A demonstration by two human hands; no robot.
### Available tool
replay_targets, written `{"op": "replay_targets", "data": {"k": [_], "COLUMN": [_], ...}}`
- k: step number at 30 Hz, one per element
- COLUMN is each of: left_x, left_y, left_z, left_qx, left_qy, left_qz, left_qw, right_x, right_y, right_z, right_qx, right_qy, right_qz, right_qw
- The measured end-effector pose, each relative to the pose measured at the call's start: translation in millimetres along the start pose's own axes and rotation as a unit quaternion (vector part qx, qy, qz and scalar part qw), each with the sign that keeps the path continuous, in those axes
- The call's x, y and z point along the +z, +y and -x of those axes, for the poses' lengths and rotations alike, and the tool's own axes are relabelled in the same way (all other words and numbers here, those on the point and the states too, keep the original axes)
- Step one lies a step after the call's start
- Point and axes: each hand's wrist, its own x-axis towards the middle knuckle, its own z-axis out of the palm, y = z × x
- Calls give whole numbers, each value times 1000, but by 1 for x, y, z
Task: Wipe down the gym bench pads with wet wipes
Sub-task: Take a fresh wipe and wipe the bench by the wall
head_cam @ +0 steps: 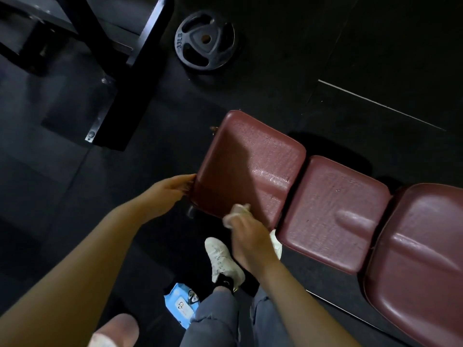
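here the right hand (pixel 246 236) pinches a wipe (pixel 235 213) on the end pad's (pixel 250 161) near edge; left hand (pixel 170 189), fingers together, touches its corner.

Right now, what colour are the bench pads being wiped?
Dark red, maroon-like; the bench pads show this in the head view, the only one.

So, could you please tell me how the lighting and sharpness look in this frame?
Head view: dim overall, the floor nearly black; a shadow crosses the end pad, whose lit part shows wet glare; wide-angle bending curves the bench; the wipe in the right hand is slightly blurred.
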Motion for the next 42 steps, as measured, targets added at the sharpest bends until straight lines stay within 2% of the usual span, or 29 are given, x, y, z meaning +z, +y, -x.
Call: {"op": "replay_targets", "data": {"k": [3, 5, 9, 12, 14, 15, 19, 22, 23, 26, 28, 29, 31, 34, 36, 37, 40, 42], "left_x": [4, 6, 12, 13, 16, 17, 24, 27, 27, 22, 20, 20, 23, 25, 23, 23, 23, 24], "left_y": [-9, -13, -17, -20, -20, -20, -15, -14, -15, -19, -17, -15, -11, -8, -8, -7, -5, -2], "left_z": [2, 2, -1, 1, 4, 5, 12, 13, 13, 11, 7, 6, 3, -1, -4, -4, -4, -2], "left_qx": [2, 4, 15, 17, 4, -4, -15, -10, -12, -10, -6, -6, -4, -9, -8, -3, 22, 34], "left_qy": [-9, 3, 40, 72, 105, 114, 98, 100, 105, 121, 131, 131, 123, 110, 108, 113, 132, 136], "left_qz": [-15, -16, 56, 121, 138, 131, 117, 116, 121, 169, 176, 167, 142, 128, 123, 119, 104, 105], "left_qw": [1000, 1000, 998, 990, 985, 985, 988, 988, 987, 978, 976, 977, 982, 986, 986, 986, 985, 985], "right_x": [-21, -21, 4, 7, 4, 0, -28, -23, -16, 2, -9, -18, -37, -53, -42, -36, -18, -18], "right_y": [30, 25, -27, -78, -75, -61, 9, 1, -13, -61, -59, -45, -9, 25, 14, -2, -62, -65], "right_z": [59, 54, -51, -120, -124, -112, -7, 5, -15, -86, -113, -113, -81, -20, -27, -47, -113, -133], "right_qx": [131, 154, 65, -10, -48, -22, 192, 286, 267, 101, 17, 28, 159, 324, 361, 339, 124, 35], "right_qy": [-12, 6, 77, 39, 27, 28, 49, 95, 97, 74, 59, 69, 87, 122, 144, 145, 88, 87], "right_qz": [-15, -22, -1, 5, 25, 20, 32, 22, -7, -21, -4, 2, 10, 27, 11, -18, -35, 4], "right_qw": [991, 988, 995, 999, 998, 999, 980, 953, 959, 992, 998, 997, 983, 938, 921, 929, 988, 996]}}
